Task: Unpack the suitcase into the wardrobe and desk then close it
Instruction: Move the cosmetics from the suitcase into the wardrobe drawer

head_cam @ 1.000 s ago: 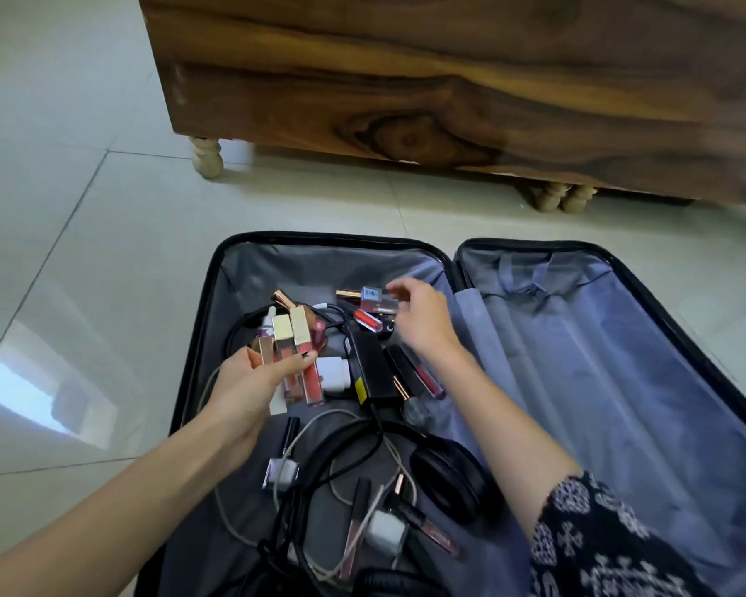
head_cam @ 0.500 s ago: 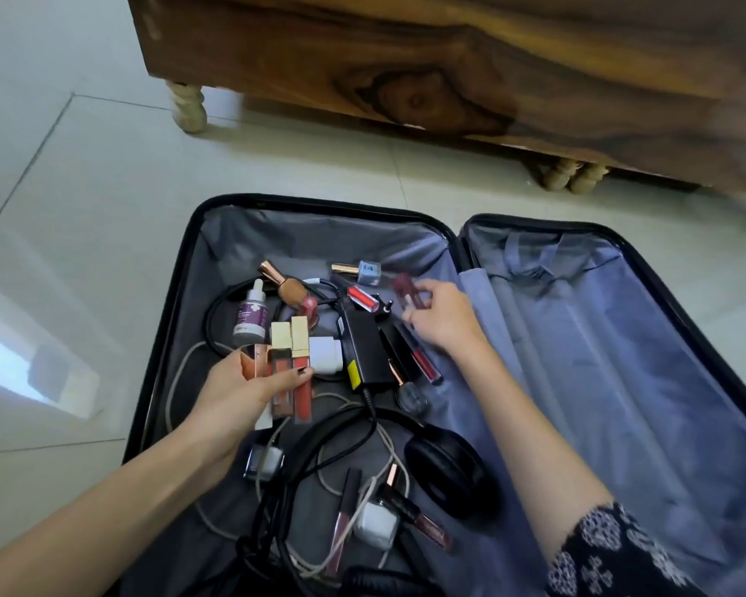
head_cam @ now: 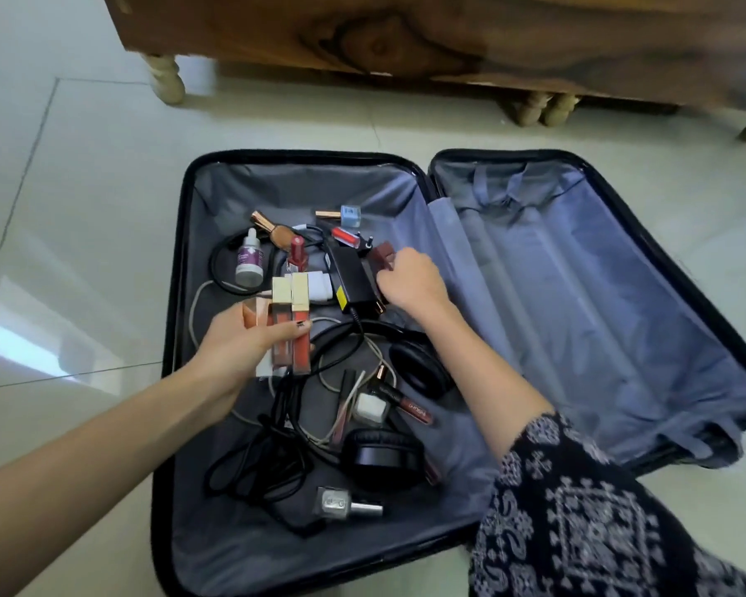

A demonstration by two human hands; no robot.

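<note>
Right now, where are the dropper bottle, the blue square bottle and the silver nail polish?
dropper bottle (head_cam: 249,259): head view, on its purple label.
blue square bottle (head_cam: 350,215): head view, on its blue body.
silver nail polish (head_cam: 331,501): head view, on its glass body.

The left hand grips lip gloss tubes over the open suitcase. The right hand pinches a maroon bottle beside the black adapter.
</note>
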